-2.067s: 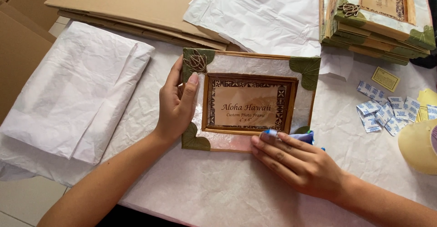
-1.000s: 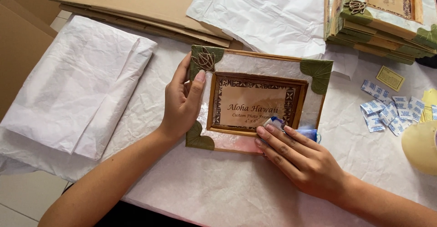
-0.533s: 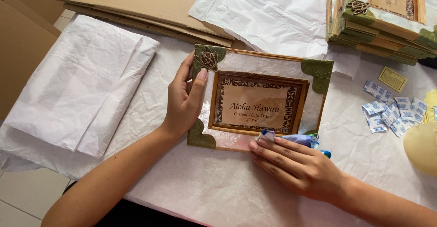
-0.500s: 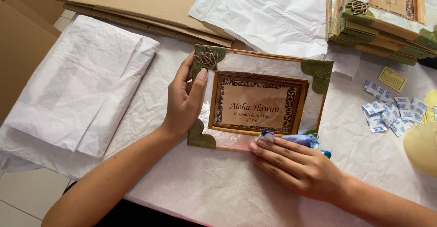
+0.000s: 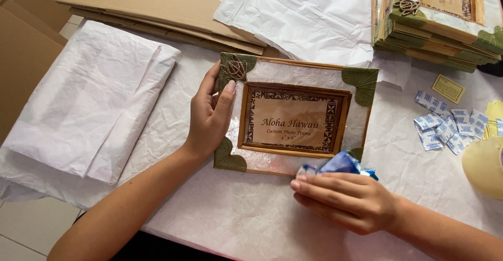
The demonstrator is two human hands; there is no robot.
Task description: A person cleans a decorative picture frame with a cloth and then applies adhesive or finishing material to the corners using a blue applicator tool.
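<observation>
The left hand (image 5: 209,115) lies on the left edge of the picture frame (image 5: 293,119), fingers loosely spread and curled over the rim, thumb on the pale mat; the forearm runs down to the lower left. The right hand (image 5: 348,201) rests flat just below the frame's lower right corner, fingers together and stretched leftward, pressing a crumpled blue cloth (image 5: 340,164) against the frame's lower edge; its forearm leaves at the lower right.

The frame lies face up on the surface (image 5: 251,214), which is covered in crinkled white paper. Its long axis runs left to right, slightly tilted, top edge away from the person. It has a wooden inner border, green leaf corners, a small woven ornament at the top left, and a tan printed card in the middle.

To the left sits a folded stack of white tissue paper (image 5: 94,104). Flat brown cardboard sheets (image 5: 152,2) lie beyond, with a white wrapped package (image 5: 304,15) over them. At the upper right stands a stack of similar frames (image 5: 440,25). Near it lie a small yellow rectangular label (image 5: 448,88), a scatter of small white-and-blue sachets (image 5: 445,127), and a tape roll (image 5: 484,167) at the right edge.
</observation>
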